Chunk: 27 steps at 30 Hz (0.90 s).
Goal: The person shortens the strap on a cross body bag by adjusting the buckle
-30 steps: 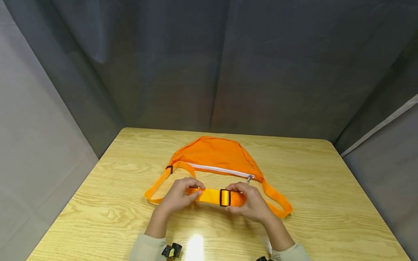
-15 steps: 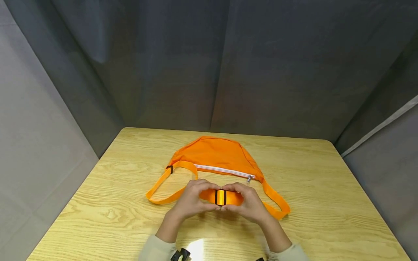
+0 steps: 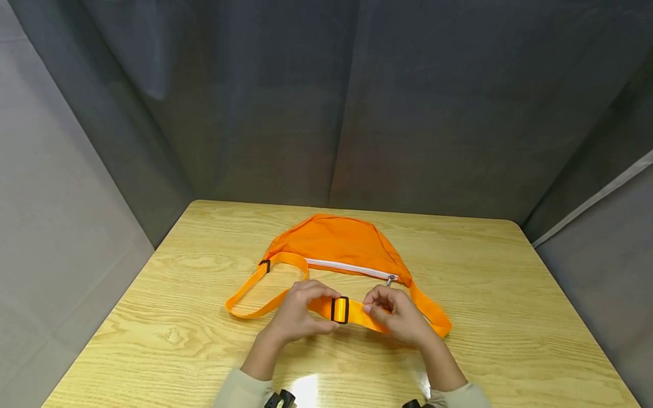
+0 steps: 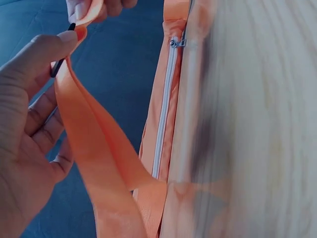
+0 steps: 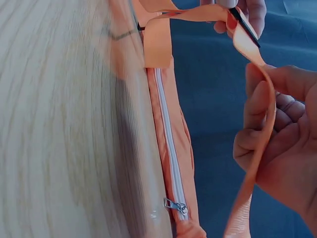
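Observation:
An orange waist bag (image 3: pixel 336 241) with a white zipper (image 3: pixel 347 266) lies on the table. Its orange strap (image 3: pixel 362 314) is lifted in front of it and runs through a black slide buckle (image 3: pixel 340 310). My left hand (image 3: pixel 301 311) pinches the buckle between thumb and fingers at its top and bottom edges; the left wrist view shows the buckle (image 4: pixel 63 52) edge-on there. Just to the right of the buckle, my right hand (image 3: pixel 398 314) pinches the strap between thumb and index finger, other fingers curled. In the right wrist view the strap (image 5: pixel 265 119) trails down past the palm.
On the left, a loop of strap (image 3: pixel 245 294) rests on the wooden table (image 3: pixel 153 317), with a second black buckle (image 3: pixel 264 265) by the bag's corner. A metal zipper pull (image 3: pixel 390 280) sits at the right end. Dark curtains (image 3: pixel 336 102) hang behind the table.
My left hand has moved right along the strap to the buckle. My right hand came up to the buckle, then shifted right and now pinches the strap.

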Tool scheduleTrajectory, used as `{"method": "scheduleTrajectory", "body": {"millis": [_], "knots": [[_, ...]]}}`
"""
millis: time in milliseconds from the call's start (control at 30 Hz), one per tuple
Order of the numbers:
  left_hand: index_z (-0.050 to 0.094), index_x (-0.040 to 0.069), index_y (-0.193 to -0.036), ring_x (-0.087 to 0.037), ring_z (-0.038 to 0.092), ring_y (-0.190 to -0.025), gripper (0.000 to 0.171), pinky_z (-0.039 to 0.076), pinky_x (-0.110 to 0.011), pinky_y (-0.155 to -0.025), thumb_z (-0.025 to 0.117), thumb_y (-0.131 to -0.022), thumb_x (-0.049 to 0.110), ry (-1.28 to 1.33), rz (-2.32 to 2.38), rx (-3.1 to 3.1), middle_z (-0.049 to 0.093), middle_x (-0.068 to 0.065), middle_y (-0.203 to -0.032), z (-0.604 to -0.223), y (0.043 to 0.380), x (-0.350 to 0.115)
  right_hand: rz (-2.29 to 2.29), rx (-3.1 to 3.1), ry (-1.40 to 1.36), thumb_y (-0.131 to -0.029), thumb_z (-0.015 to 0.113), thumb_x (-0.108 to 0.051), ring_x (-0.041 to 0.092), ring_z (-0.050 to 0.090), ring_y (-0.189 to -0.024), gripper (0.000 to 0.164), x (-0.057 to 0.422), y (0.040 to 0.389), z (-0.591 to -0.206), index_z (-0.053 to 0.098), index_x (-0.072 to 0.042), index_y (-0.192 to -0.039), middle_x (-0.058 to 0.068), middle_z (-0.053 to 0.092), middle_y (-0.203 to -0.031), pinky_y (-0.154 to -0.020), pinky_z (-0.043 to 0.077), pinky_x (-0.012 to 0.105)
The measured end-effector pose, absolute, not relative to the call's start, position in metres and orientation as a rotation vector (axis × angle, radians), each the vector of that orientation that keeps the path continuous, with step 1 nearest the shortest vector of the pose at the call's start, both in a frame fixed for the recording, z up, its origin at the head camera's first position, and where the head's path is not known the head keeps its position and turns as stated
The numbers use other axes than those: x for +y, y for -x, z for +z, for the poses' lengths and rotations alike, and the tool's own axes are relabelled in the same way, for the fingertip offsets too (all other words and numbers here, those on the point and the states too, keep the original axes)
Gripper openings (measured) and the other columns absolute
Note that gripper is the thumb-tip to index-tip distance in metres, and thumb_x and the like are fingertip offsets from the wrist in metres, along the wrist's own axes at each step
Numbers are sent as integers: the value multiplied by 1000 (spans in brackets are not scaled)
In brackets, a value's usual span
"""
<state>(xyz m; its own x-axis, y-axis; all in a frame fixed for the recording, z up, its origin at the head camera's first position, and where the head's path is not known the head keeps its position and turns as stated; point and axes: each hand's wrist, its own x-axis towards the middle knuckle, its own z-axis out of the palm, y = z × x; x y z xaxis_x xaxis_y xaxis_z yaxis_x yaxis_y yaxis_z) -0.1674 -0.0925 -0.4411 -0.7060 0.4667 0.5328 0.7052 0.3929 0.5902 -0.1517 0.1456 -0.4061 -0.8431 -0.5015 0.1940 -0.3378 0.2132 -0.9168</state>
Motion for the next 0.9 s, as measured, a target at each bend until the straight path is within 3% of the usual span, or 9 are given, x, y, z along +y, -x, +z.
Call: {"method": "scheduleTrajectory", "body": {"millis": [167,400,900], "knots": [[68,14,-100,-7,56,-95,46,38,-47,-90,88,-59,20,1029,-1226,-2371,64,10,-99,-443,168,-90,-1763,2191,811,-89,52,9,6,38,-51,3,143,154,-411,54,9,-89,4,46,-64,-45,34,19],[68,13,-102,-7,58,-92,49,41,-39,-84,89,-58,17,1046,-1300,-2340,65,8,-98,-442,167,-93,-1744,2234,700,-89,59,1,9,45,-57,9,144,153,-410,58,7,-95,10,54,-73,-49,39,20],[68,12,-99,-9,57,-91,47,45,-34,-81,89,-57,18,1061,-1283,-2330,66,7,-95,-442,166,-89,-1856,2151,745,-88,53,8,5,35,-45,5,142,160,-428,58,8,-89,0,45,-58,-40,30,18]]}}
